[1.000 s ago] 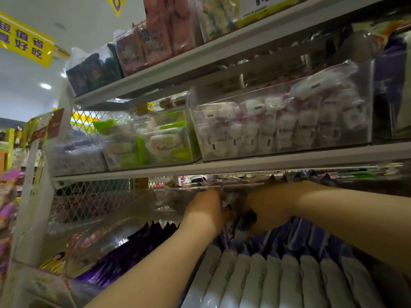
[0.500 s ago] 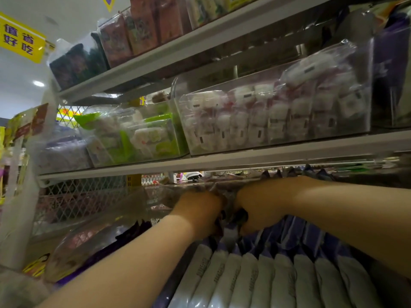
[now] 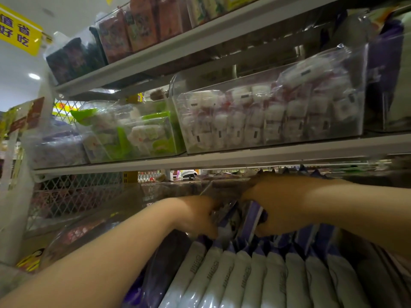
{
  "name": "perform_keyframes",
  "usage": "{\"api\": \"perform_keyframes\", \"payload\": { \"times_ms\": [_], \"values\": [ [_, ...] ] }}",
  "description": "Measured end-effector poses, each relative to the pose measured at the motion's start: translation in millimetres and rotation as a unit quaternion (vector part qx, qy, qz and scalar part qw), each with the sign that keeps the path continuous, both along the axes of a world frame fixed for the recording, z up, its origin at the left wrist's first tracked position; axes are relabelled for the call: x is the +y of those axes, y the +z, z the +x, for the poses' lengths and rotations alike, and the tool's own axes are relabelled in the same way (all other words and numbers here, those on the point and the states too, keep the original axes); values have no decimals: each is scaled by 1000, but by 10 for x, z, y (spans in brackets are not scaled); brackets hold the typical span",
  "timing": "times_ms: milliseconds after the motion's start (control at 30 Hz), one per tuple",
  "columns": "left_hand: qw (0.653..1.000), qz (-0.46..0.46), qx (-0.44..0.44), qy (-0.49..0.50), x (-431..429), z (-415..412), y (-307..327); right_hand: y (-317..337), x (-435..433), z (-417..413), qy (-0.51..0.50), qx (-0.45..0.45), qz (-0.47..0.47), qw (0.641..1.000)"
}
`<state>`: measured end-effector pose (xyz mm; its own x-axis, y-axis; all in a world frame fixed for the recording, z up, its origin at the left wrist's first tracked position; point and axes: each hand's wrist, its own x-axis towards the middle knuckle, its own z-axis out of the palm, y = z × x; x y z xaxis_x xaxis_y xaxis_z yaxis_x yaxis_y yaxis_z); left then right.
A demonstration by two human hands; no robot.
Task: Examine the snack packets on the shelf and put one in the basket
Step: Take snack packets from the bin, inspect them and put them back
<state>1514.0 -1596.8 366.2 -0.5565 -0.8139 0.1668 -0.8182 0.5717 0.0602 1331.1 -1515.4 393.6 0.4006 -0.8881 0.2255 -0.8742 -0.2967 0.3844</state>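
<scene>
Both my hands reach into the lower shelf bin. My left hand (image 3: 198, 215) and my right hand (image 3: 275, 207) grip a purple-and-white snack packet (image 3: 235, 218) between them, its top held above a row of several purple-and-white packets (image 3: 255, 276) standing side by side. My fingertips are hidden behind the packet. No basket is in view.
A grey shelf edge (image 3: 222, 160) runs just above my hands. On it stand clear bins of white-and-red sweets (image 3: 266, 116) and green-and-white packs (image 3: 133, 132). Dark purple packets (image 3: 169, 258) fill the bin to the left. A wire mesh panel (image 3: 73, 196) closes the shelf's left back.
The view shifted slightly. My hands stayed in the bin and drew a little apart, with the packet's top now showing between them.
</scene>
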Motion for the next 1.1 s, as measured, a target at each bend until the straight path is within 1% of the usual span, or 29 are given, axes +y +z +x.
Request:
{"api": "perform_keyframes", "payload": {
  "times_ms": [33, 67, 100, 133, 200, 233, 300, 400, 433, 500, 567, 633, 733, 767, 800, 833, 867, 933, 967, 1000, 1033, 1067, 1100],
  "values": [
    [998, 9, 59, -14, 6, 21, -17, -21, 40, -13, 9, -7, -8, 1000],
    [996, 4, 88, -29, 22, 27, -48, -40, 74, -15, 12, -10, -15, 1000],
    [996, -24, 74, -36, 29, 25, -93, -57, 87, -7, 8, -5, -21, 1000],
    [997, -69, 28, -32, 29, 11, -152, -69, 86, 11, 0, 5, -28, 1000],
    [985, -160, -61, -5, 24, -29, -242, -67, 61, 60, -12, 23, -50, 998],
    [981, -176, -80, 12, 25, -50, -253, -54, 45, 80, -12, 25, -67, 997],
    [980, -172, -97, 34, 45, -73, -241, -22, 13, 105, -12, 29, -106, 994],
    [981, -163, -95, 39, 138, -74, -223, -18, 49, 129, -19, 62, -161, 985],
    [983, -167, -74, 33, 178, -58, -220, -28, 89, 142, -14, 82, -183, 980],
    [985, -171, 15, 3, 258, 5, -226, -50, 188, 187, 7, 117, -213, 970],
    [979, -158, 127, -33, 354, 90, -239, -65, 303, 217, 43, 113, -209, 970],
    [968, -136, 209, -42, 491, 179, -244, -67, 457, 226, 86, 91, -207, 970],
    [951, -141, 274, -39, 738, 301, -267, -78, 664, 192, 151, 78, -240, 956],
    [946, -134, 292, -38, 836, 324, -278, -82, 739, 179, 161, 73, -248, 952],
    [940, -106, 322, -38, 932, 335, -298, -84, 820, 177, 168, 64, -255, 950],
    [925, -45, 375, -37, 1049, 327, -329, -86, 903, 191, 176, 51, -264, 947],
    [894, 45, 444, -32, 1184, 313, -355, -98, 984, 209, 188, 36, -275, 942],
    [801, 229, 554, -17, 1440, 289, -393, -172, 1119, 282, 225, 4, -297, 928],
    [756, 288, 587, -19, 1553, 298, -417, -237, 1184, 339, 246, -12, -300, 922],
    [723, 319, 613, -26, 1646, 323, -455, -317, 1244, 398, 276, -32, -298, 913],
    [700, 323, 636, -36, 1726, 363, -505, -406, 1301, 459, 311, -56, -289, 904],
    [687, 308, 657, -43, 1803, 414, -565, -506, 1348, 524, 343, -83, -271, 896],
    [681, 283, 674, -45, 1872, 482, -635, -618, 1383, 590, 364, -114, -246, 891]
  ]
}}
